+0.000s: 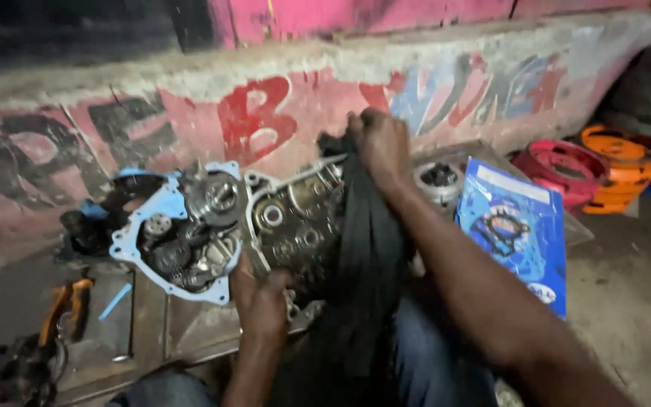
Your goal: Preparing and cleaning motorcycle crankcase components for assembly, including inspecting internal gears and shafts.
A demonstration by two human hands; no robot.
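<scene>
My left hand (259,298) grips the lower edge of a grey metal engine case half (291,218) that stands tilted in front of me. Over the case's upper right corner my right hand (377,142) is closed on a dark cloth (367,256), which hangs down across the case's right side. Just left of it lies the other engine case half (182,234), with a pale blue gasket around its rim and gears and shafts showing inside.
A blue flat packet (518,230) leans at the right beside a round metal part (440,181). Red and orange rings (604,162) lie at the far right by a tyre. Orange-handled pliers (65,305) rest at the left. A painted low wall (265,105) runs behind.
</scene>
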